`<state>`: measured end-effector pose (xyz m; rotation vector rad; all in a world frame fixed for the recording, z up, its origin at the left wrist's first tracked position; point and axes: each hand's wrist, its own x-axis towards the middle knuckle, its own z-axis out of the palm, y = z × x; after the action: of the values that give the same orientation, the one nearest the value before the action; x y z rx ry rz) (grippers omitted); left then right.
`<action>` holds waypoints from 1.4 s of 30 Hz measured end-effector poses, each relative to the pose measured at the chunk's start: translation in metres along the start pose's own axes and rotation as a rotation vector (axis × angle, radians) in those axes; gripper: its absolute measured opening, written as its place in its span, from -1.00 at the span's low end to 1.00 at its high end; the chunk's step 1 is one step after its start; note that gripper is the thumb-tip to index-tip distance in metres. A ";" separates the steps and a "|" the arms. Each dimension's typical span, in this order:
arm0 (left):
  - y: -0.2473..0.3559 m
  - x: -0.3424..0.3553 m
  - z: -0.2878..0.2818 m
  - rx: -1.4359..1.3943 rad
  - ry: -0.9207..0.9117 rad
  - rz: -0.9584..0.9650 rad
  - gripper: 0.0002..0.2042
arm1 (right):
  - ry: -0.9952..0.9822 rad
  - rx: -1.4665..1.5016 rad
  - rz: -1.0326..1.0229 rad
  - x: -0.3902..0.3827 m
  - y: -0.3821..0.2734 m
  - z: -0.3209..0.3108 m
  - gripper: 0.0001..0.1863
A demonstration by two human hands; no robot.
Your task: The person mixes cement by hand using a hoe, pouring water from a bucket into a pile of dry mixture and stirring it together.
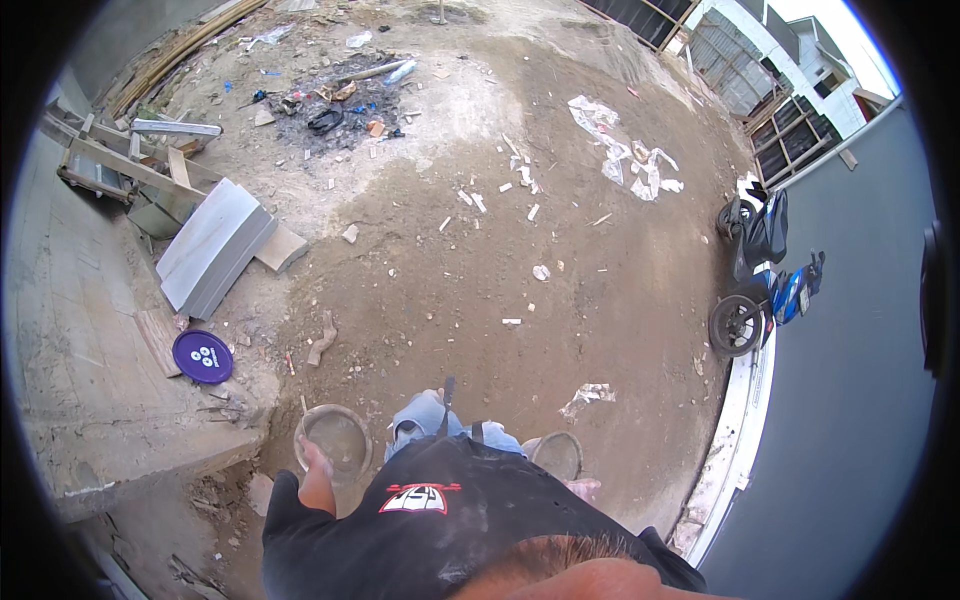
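Note:
At my left side is a round grey bucket (355, 415), seen from above with a grey-brown inside. My left hand (317, 460) is closed at its near rim. Another round grey bucket (577, 446) is at my right side, partly behind my black shirt. Against its near edge my right hand (582, 488) shows small and blurred, apparently gripping it. Between the buckets are my light blue trousers (418, 416), with a dark strap (447, 405) hanging in front. What is in the buckets cannot be made out clearly.
Dirt ground with scattered scraps stretches ahead. To the left are a purple lid (203, 356), stacked grey slabs (215, 250) and a wooden frame (125, 165). A burnt rubbish pile (335, 110) and torn white sheeting (630, 155) lie farther off. A motorbike (750, 280) stands by the right wall.

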<state>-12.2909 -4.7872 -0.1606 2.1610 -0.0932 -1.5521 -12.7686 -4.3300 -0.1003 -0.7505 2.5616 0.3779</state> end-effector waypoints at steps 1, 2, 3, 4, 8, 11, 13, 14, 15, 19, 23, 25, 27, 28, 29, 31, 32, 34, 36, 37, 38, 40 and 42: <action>0.012 -0.006 0.035 -0.003 0.004 0.000 -0.30 | -0.009 -0.004 0.002 0.026 0.001 -0.020 -0.70; 0.029 -0.012 0.076 0.012 0.004 -0.001 -0.32 | -0.007 0.001 0.001 0.059 -0.003 -0.041 -0.70; 0.048 -0.017 0.112 0.029 0.005 -0.003 -0.35 | -0.009 0.004 -0.005 0.091 -0.008 -0.061 -0.70; 0.069 -0.023 0.141 0.023 0.009 0.005 -0.35 | -0.009 0.008 -0.013 0.123 -0.015 -0.078 -0.71; 0.129 -0.041 0.278 -0.024 -0.256 0.176 -0.46 | 0.011 0.011 -0.039 0.271 -0.029 -0.144 -0.71; 0.162 -0.072 0.403 -0.089 -0.150 0.175 -0.47 | 0.043 -0.019 -0.066 0.406 -0.023 -0.203 -0.71; 0.197 -0.078 0.457 -0.103 -0.066 0.189 -0.48 | 0.022 -0.032 -0.106 0.457 -0.030 -0.239 -0.71; 0.217 -0.082 0.498 -0.109 -0.018 0.164 -0.50 | 0.019 -0.027 -0.110 0.491 -0.031 -0.257 -0.71; 0.240 -0.087 0.533 -0.100 -0.017 0.170 -0.50 | 0.015 -0.025 -0.106 0.522 -0.028 -0.278 -0.71; 0.300 -0.103 0.680 -0.122 0.011 0.134 -0.49 | 0.028 -0.071 -0.153 0.676 -0.043 -0.373 -0.71; 0.355 -0.111 0.829 -0.104 0.062 0.069 -0.47 | 0.021 -0.116 -0.158 0.823 -0.073 -0.441 -0.71; 0.386 -0.114 0.903 -0.076 0.101 0.036 -0.46 | 0.020 -0.141 -0.148 0.891 -0.090 -0.475 -0.71; 0.417 -0.111 0.965 -0.073 0.106 0.006 -0.45 | 0.015 -0.200 -0.137 0.959 -0.103 -0.505 -0.71; 0.431 -0.115 0.993 -0.062 0.087 0.002 -0.45 | 0.003 -0.246 -0.115 0.981 -0.101 -0.520 -0.71; 0.450 -0.116 1.027 -0.075 0.054 0.009 -0.45 | -0.005 -0.296 -0.100 1.014 -0.102 -0.535 -0.71; 0.486 -0.119 1.087 -0.091 -0.020 0.037 -0.45 | 0.025 -0.430 -0.072 1.071 -0.098 -0.559 -0.71; 0.507 -0.121 1.124 -0.111 -0.075 0.063 -0.45 | 0.082 -0.505 -0.064 1.105 -0.096 -0.573 -0.71; 0.544 -0.120 1.195 -0.151 -0.163 0.108 -0.45 | 0.269 -0.606 -0.080 1.171 -0.102 -0.609 -0.75; 0.591 -0.111 1.247 -0.138 -0.163 0.137 -0.45 | 0.451 -0.670 -0.125 1.228 -0.139 -0.654 -0.79; 0.616 -0.105 1.254 -0.126 -0.113 0.145 -0.46 | 0.378 -0.400 -0.281 1.249 -0.167 -0.691 -0.82; 0.633 -0.104 1.285 -0.091 -0.096 0.120 -0.47 | 0.310 -0.151 -0.395 1.275 -0.184 -0.736 -0.85; 0.663 -0.109 1.365 -0.065 -0.023 0.117 -0.47 | 0.212 -0.215 -0.344 1.352 -0.205 -0.786 -0.83; 0.705 -0.112 1.429 -0.070 0.071 0.122 -0.47 | 0.124 -0.278 -0.330 1.428 -0.229 -0.830 -0.81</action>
<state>-13.4785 -5.8554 -0.1225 2.1129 -0.1422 -1.3893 -13.9960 -5.4593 -0.1043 -1.3123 2.4625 0.6002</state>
